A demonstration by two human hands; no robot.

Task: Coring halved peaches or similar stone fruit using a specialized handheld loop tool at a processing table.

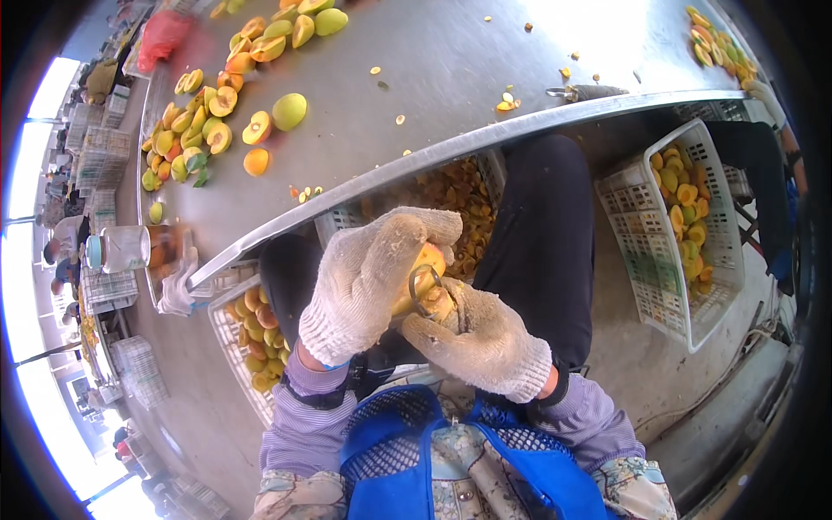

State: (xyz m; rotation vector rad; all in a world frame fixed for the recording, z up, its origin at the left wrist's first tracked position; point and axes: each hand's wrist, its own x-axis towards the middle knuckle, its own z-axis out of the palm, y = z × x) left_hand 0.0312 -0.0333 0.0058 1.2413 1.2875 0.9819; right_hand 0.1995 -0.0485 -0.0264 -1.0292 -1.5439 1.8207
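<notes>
My left hand, in a whitish knitted glove, grips a yellow-red peach or similar stone fruit. My right hand, gloved alike, holds a pitting tool with a curved metal loop against the fruit's cut side. The tool's handle is mostly hidden in the glove. Both hands are close together above my lap, just off the metal table's edge. Below them stands a crate of brown-orange fruit scraps, partly hidden by the hands and the table.
Halved and whole fruit lie on the metal table. A similar tool with a wrapped handle lies near its edge. Plastic crates of fruit stand at left and right. A jar and others' gloved hands are at the sides.
</notes>
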